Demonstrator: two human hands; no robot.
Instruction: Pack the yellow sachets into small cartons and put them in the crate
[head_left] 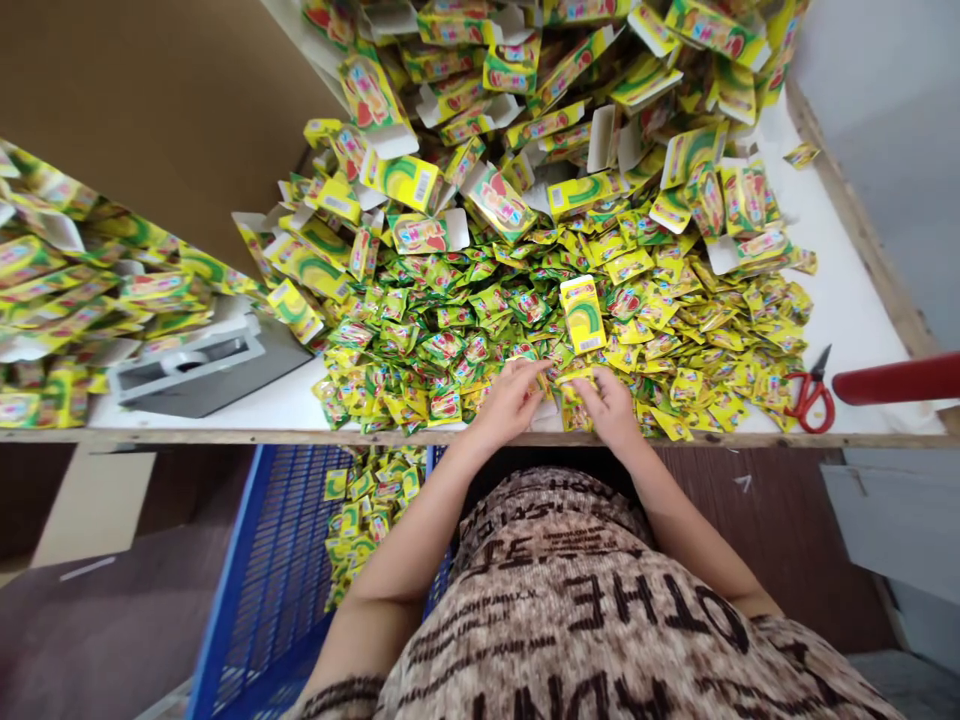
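Observation:
Near the table's front edge my left hand is closed around a small carton, mostly hidden by the fingers; a white flap shows beneath them. Just to its right, my right hand pinches a small yellow sachet between thumb and fingers. The hands are close together but apart. Beyond them a yellow-green carton lies on a wide heap of yellow and green sachets.
Open-flapped cartons pile up behind the sachets. Red-handled scissors and a red rod-like handle lie at right. A grey tape dispenser stands left, beside a brown cardboard panel. Below is a blue crate holding sachets.

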